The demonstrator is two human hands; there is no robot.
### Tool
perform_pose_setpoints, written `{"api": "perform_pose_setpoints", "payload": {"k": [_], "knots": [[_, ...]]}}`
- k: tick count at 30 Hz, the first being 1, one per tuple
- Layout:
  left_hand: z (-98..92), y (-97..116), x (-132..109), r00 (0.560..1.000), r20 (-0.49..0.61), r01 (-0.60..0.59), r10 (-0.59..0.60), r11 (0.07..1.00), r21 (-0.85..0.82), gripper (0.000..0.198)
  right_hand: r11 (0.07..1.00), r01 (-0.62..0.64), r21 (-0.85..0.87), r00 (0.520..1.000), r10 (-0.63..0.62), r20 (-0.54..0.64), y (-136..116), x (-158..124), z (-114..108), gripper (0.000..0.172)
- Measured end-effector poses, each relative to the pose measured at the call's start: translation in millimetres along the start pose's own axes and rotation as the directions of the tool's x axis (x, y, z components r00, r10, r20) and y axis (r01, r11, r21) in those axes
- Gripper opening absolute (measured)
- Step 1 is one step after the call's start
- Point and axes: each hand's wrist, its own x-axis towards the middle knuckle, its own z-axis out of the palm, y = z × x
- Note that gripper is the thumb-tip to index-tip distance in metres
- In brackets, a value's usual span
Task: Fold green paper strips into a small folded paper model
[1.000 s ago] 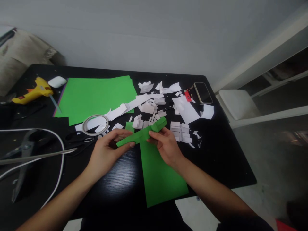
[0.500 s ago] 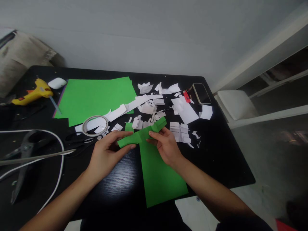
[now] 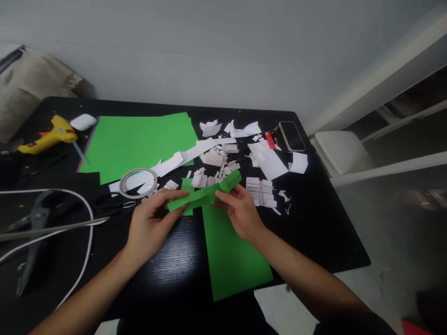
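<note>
A folded green paper strip (image 3: pixel 204 194) is held between both hands above the black table. My left hand (image 3: pixel 150 223) pinches its left end between thumb and fingers. Nearer its right end, my right hand (image 3: pixel 240 211) grips it, thumb on top and fingers beneath. Under the right hand lies a long green sheet (image 3: pixel 233 260), reaching toward the table's front edge. A small green piece (image 3: pixel 187 212) shows behind the strip, close to the left fingertips.
White paper scraps (image 3: pixel 213 158) lie beyond the hands. A tape roll (image 3: pixel 138 183), scissors (image 3: pixel 115 204), yellow glue gun (image 3: pixel 57 136) and large green sheets (image 3: pixel 139 139) are to the left. A phone (image 3: pixel 292 136) rests at the back right.
The strip's left part has tilted and now looks narrower, its left end slightly farther left. My left hand has shifted a little left, exposing more of the small green piece. My right hand barely moved.
</note>
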Motion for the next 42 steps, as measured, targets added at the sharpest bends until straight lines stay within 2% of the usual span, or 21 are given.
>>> {"api": "perform_pose_setpoints", "payload": {"k": [4,8,12,20,23,26,29,33,38,42], "knots": [[1.1,-1.0,1.7,0.992,0.046,-0.123,0.121,0.992,0.026,0.020,0.999,0.011,-0.045,1.000,-0.010,0.029,2.3,-3.0,1.3,0.035],[0.8,-1.0,2.3,0.976,0.138,-0.176,0.169,0.984,0.040,0.028,0.995,0.022,-0.099,0.997,-0.015,0.072,6.5,-5.4,2.8,0.034],[-0.5,-3.7,1.8,0.976,0.158,-0.154,0.148,0.988,0.028,0.024,0.991,0.037,-0.131,0.998,-0.029,0.062,8.5,-6.2,2.7,0.028],[1.5,-1.7,1.3,0.990,0.112,-0.084,0.085,0.996,-0.013,0.008,0.989,0.076,-0.129,0.997,-0.071,0.040,11.1,-5.3,1.2,0.023],[1.8,-0.8,-0.1,0.987,0.145,-0.064,0.065,0.998,-0.012,0.006,0.984,0.092,-0.149,0.995,-0.085,0.052,11.8,-6.4,2.4,0.021],[1.2,-1.5,-1.0,0.974,0.208,-0.095,0.089,0.995,0.022,0.011,0.978,0.105,-0.181,0.994,-0.097,0.055,9.5,-9.0,5.1,0.022],[-0.1,-3.5,-1.5,0.953,0.260,-0.182,0.158,0.981,0.070,0.023,0.966,0.102,-0.236,0.993,-0.087,0.076,6.4,-11.7,7.2,0.024],[-0.2,-7.1,-2.9,0.933,0.287,-0.263,0.219,0.957,0.125,0.037,0.944,0.107,-0.313,0.992,-0.083,0.090,6.1,-12.0,6.1,0.027],[1.6,-9.0,-3.3,0.939,0.253,-0.272,0.232,0.953,0.132,0.031,0.915,0.150,-0.373,0.988,-0.120,0.101,8.4,-10.1,4.0,0.024],[2.6,-6.5,-2.3,0.955,0.225,-0.223,0.192,0.967,0.121,0.023,0.901,0.198,-0.385,0.978,-0.154,0.140,10.0,-12.3,5.1,0.019]]}}
